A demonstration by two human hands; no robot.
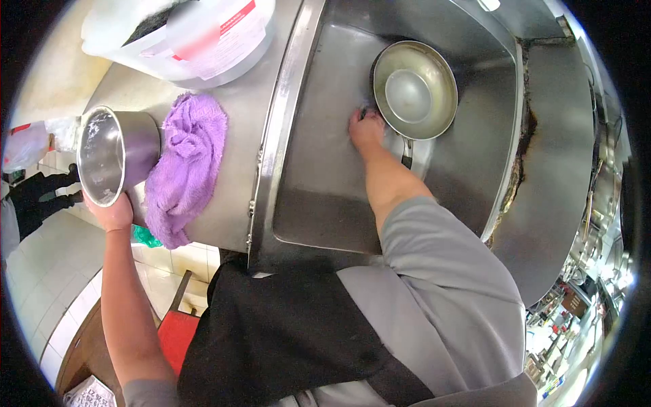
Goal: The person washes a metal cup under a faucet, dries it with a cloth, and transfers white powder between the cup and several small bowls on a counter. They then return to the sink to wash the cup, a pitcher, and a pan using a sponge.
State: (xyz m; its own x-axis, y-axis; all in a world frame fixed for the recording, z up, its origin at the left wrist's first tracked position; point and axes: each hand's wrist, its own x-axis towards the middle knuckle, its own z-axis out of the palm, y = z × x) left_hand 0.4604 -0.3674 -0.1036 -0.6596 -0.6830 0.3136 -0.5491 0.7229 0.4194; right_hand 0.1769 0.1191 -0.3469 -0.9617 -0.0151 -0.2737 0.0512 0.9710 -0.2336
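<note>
A metal pot [141, 144] lies tipped with its mouth facing left, at the left end of the steel counter. My left hand [110, 209] is closed on its lower rim. Beside the pot lies a crumpled purple cloth [186, 166]. Down in the steel sink [319, 163], my right hand [367, 127] is closed near the sink floor, beside a round pan [410, 95] with a dark-tipped handle. Something small and dark shows at its fingers, too small to make out.
A large white bucket [224, 47] with a red-and-white label stands on the counter above the cloth. A red stool seat [175, 339] is below the counter. At the far left a person [34, 203] in dark trousers is partly visible.
</note>
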